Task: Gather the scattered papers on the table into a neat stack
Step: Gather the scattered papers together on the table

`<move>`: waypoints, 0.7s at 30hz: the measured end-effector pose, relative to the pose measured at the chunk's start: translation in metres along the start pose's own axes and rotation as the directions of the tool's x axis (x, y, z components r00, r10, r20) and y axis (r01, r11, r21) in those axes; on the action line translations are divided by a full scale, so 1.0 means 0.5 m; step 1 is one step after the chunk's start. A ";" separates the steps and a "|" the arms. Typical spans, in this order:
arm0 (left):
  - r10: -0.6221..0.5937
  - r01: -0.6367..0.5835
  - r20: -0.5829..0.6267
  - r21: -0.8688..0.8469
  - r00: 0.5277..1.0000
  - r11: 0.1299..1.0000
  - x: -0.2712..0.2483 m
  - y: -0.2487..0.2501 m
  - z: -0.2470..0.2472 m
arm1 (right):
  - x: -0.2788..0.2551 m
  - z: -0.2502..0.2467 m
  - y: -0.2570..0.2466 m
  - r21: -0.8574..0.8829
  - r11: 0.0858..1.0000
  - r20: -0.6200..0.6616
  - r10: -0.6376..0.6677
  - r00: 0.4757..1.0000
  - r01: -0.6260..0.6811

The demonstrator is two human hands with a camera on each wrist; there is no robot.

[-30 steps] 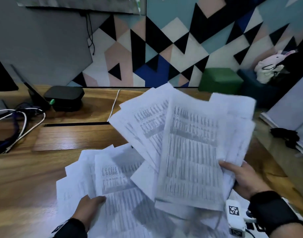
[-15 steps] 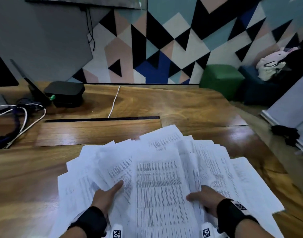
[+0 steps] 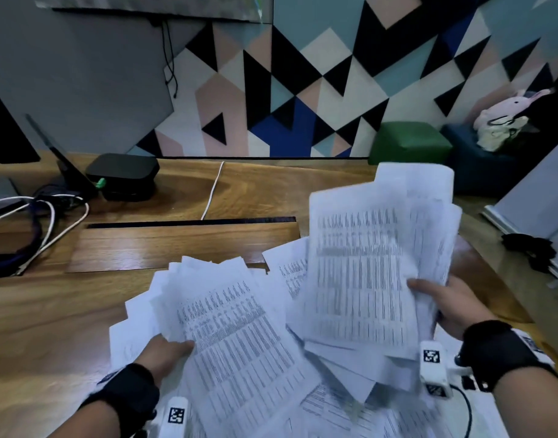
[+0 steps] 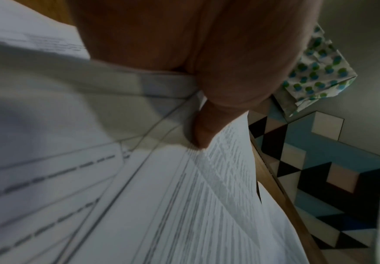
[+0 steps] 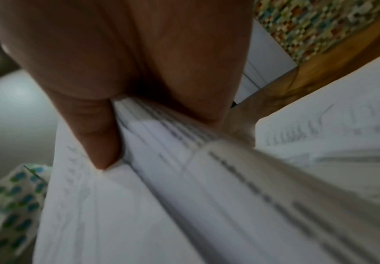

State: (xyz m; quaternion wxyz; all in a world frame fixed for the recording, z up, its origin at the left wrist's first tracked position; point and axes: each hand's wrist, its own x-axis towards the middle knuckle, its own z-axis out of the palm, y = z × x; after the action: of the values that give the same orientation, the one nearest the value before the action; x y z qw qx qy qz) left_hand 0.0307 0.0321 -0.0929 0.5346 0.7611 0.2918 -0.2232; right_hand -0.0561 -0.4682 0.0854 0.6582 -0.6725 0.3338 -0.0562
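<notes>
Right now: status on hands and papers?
Left hand grips a fanned bundle. Right hand holds a second bundle raised. Loose sheets remain on table. Nothing blocking.

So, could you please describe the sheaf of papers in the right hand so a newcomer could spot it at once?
Start at the wooden table, strewn near its front edge with printed sheets. Over its right side, the right hand grips a sheaf of papers by its lower right edge. Unlike the flatter sheets the left hand holds, it stands raised, reaching highest.

papers [image 3: 360, 273]: printed tables | blurred | no text legible
</notes>
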 end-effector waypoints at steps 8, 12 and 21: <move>-0.038 0.026 0.155 0.081 0.987 0.996 -0.130 0.101 0.049 | -0.027 0.158 0.040 -0.250 0.959 0.344 0.217 0.914 -0.133; -0.082 0.140 0.262 -0.212 0.962 0.967 -0.151 0.101 0.067 | -0.043 0.234 0.131 -0.587 0.807 0.354 0.335 0.873 -0.072; 0.001 0.027 0.194 -0.140 0.981 0.990 -0.164 0.071 0.079 | -0.039 0.207 0.180 -0.325 0.910 0.142 0.317 0.938 -0.259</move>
State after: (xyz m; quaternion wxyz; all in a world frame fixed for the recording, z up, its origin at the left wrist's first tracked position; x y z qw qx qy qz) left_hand -0.0061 -0.0315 -0.0282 0.6117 0.6940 0.2587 -0.2781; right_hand -0.0516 -0.3624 -0.0039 0.5777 -0.7104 0.3694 0.1584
